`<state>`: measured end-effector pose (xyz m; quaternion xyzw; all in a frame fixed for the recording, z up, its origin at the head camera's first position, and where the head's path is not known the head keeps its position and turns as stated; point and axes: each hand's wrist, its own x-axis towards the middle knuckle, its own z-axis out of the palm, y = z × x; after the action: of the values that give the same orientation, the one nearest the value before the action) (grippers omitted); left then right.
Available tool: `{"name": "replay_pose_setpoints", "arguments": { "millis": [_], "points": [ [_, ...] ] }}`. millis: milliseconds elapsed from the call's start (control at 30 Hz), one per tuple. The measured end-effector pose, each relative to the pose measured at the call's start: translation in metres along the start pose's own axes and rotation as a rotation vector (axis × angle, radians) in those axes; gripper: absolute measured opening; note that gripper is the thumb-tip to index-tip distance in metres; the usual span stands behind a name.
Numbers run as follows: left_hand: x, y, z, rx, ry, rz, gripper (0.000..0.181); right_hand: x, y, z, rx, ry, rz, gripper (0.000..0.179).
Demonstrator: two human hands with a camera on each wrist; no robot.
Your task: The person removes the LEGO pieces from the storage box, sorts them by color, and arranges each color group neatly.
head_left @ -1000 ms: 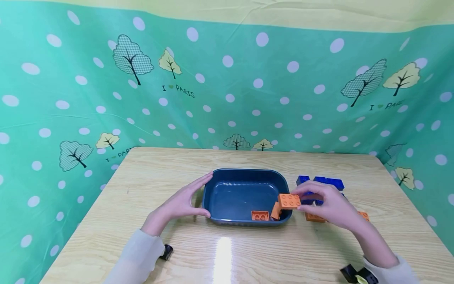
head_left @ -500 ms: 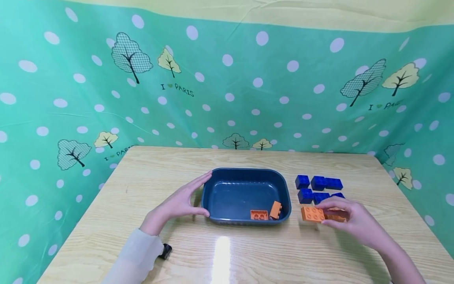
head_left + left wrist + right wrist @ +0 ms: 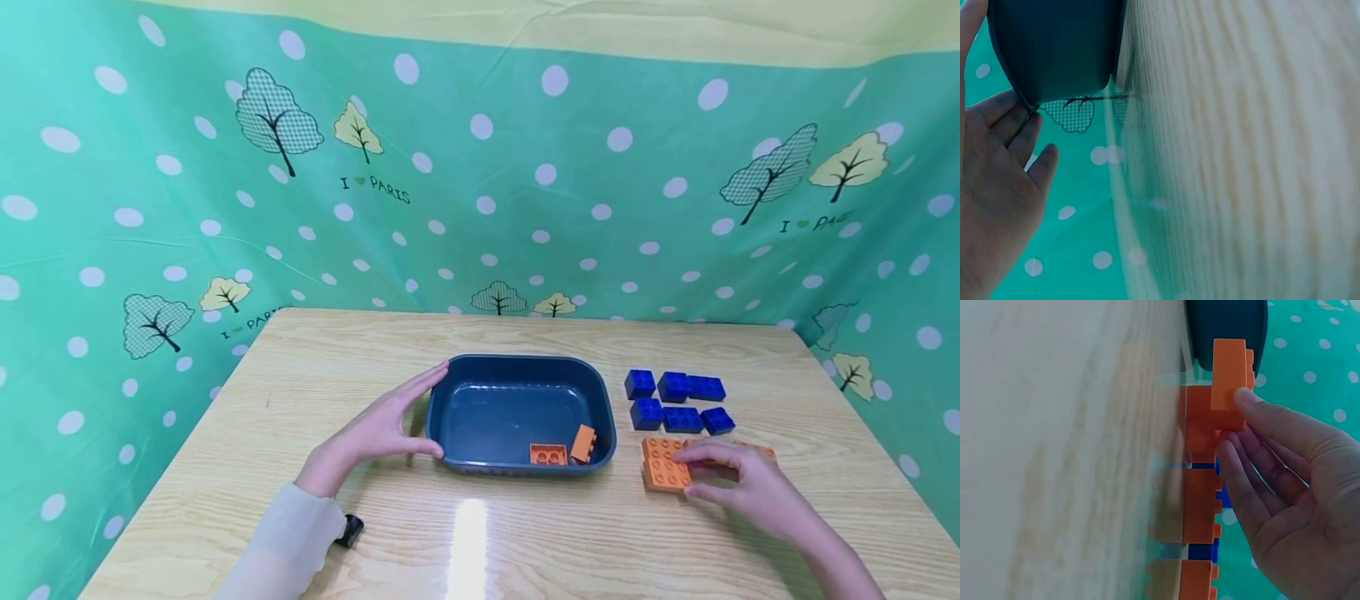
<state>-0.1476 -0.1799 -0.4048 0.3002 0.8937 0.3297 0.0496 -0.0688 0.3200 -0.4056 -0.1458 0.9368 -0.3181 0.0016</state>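
Thumb and fingertips of my right hand (image 3: 750, 492) pinch an orange toy brick (image 3: 1229, 375), studs up in the head view. It stands right against another orange brick (image 3: 660, 448), overlapping it in the right wrist view. More orange bricks (image 3: 1200, 506) sit on the table under and beyond that hand, partly hidden by it. My left hand (image 3: 367, 429) spans the left end of a dark blue plastic box (image 3: 517, 357), fingers extended at its far corner and thumb at the near one. Inside the box, at its near right, lie two orange bricks (image 3: 548, 454).
Several blue bricks (image 3: 681, 418) form two rows on the wooden table (image 3: 375, 533), just right of the box and behind the orange ones. A green dotted cloth (image 3: 450, 167) hangs behind the table. A small black object (image 3: 351, 531) shows beside the left sleeve.
My right hand has carried the orange brick from over the box's right rim, right and towards me, down beside the other orange bricks. My left hand has stayed at the box.
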Motion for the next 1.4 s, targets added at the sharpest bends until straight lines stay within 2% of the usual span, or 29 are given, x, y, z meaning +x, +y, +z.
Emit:
{"name": "replay_pose_setpoints", "arguments": {
  "millis": [233, 433, 700, 1033, 1267, 1400],
  "points": [
    [0.0004, 0.0003, -0.0002, 0.002, 0.001, 0.0, 0.112, -0.0025, 0.0029, 0.0033, -0.023, 0.008, -0.002, 0.036],
    [0.0004, 0.0008, -0.0003, -0.003, 0.001, -0.003, 0.112, -0.0041, 0.0056, 0.0049, 0.025, -0.017, -0.03, 0.036],
    [0.0004, 0.0019, -0.0005, -0.007, -0.001, -0.009, 0.112, -0.0044, 0.0054, 0.0035, -0.081, -0.044, 0.033, 0.033],
    [0.0004, 0.0022, -0.0007, 0.0, -0.001, -0.005, 0.112, -0.0049, 0.0038, -0.0002, -0.033, -0.13, 0.055, 0.04],
    [0.0002, 0.0029, -0.0011, -0.002, -0.002, -0.007, 0.111, -0.0061, 0.0024, -0.0029, -0.016, -0.128, 0.069, 0.044],
    [-0.0001, 0.0036, -0.0014, -0.002, -0.001, -0.008, 0.111, -0.008, 0.0027, -0.0047, -0.036, -0.081, 0.063, 0.045]
  ]
}}
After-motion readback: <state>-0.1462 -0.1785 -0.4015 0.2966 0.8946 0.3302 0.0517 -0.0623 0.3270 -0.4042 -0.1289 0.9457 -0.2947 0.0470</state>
